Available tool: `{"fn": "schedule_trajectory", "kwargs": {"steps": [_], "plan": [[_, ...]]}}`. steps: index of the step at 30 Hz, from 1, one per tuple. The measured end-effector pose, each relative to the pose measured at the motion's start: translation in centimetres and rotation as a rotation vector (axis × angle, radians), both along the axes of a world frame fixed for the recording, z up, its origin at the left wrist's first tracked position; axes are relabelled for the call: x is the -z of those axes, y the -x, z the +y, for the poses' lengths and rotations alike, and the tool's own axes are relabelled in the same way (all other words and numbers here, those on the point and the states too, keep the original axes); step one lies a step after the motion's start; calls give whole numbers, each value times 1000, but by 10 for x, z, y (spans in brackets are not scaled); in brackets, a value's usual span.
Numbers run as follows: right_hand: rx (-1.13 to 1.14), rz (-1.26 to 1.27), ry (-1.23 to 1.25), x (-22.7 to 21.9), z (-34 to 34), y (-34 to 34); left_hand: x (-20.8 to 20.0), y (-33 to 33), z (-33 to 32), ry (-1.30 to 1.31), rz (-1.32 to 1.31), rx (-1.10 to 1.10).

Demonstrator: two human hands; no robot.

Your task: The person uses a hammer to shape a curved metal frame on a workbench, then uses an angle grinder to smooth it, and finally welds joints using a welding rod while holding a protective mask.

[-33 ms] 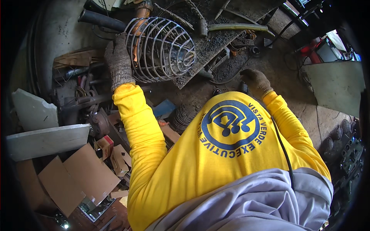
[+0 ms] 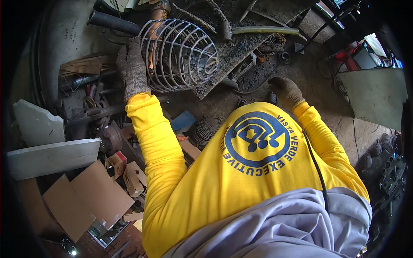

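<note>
The step in hand looked like steadying the barred metal cage (image 2: 179, 56) over the near corner of the grit-strewn plate (image 2: 212, 86); turning it next would probably call for a firm rim hold. The gloved left hand (image 2: 133, 69) seemed curled around the cage's wide rim, fingertips hidden. Beyond the plate's right edge, the gloved right hand (image 2: 286, 90) hung half-curled, apparently empty.

Knit gloves (image 2: 134, 71) and a yellow shirt (image 2: 202, 189) are worn; a black cord (image 2: 316, 167) runs right of its round navy emblem (image 2: 258, 139).
</note>
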State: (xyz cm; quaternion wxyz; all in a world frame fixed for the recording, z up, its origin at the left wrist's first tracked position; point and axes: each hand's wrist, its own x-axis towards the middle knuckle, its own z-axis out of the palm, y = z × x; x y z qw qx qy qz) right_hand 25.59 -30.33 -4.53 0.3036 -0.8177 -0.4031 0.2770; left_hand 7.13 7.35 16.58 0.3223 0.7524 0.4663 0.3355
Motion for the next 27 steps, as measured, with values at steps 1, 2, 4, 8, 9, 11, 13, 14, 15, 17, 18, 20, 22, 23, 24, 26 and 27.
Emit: {"fn": "schedule_trajectory", "kwargs": {"steps": [1, 2, 4, 8, 9, 11, 13, 14, 15, 17, 18, 20, 22, 23, 24, 26, 27], "plan": [[6, 10, 9, 1, 1, 0, 1, 1, 1, -1, 0, -1], [9, 10, 10, 0, 1, 0, -1, -2, 1, 32, 16, -23], [9, -4, 19, -1, 1, -1, 1, -4, 3, 65, 31, -43], [22, 6, 21, 1, 3, -1, 0, -3, 2, 68, -15, -7], [16, -8, 17, 3, 3, -2, -1, -4, 0, 71, -6, -1], [8, -22, 13, 4, 3, -3, 1, -4, 3, 66, -6, -9], [-17, -33, -15, 4, 3, -2, 1, -2, 4, 61, -7, -21], [-17, -33, -15, 3, 3, -3, 1, -2, 5, 57, -3, -11], [-14, -30, -3, 3, 4, -3, 1, -2, 5, 53, 0, -2], [-12, -26, 9, 3, 4, -3, 0, -3, 1, 62, -12, -11], [-3, -9, 17, 4, 3, -3, -2, -4, -2, 71, -24, -19], [6, 8, 25, 4, 3, -4, -4, -5, -7, 78, -18, -34], [9, 3, 25, 4, 3, -4, -6, -7, -9, 86, -12, -49], [8, 3, 24, 5, 3, -4, -7, -8, -10, 78, 10, -57], [2, 4, 19, 6, 2, -5, -8, -8, -10, 70, 31, -64], [-5, 6, 12, 7, 2, -5, -4, -6, -4, 59, 24, -44], [-6, 3, 19, 8, 2, -5, -2, -5, -1, 47, 17, -24]]}}
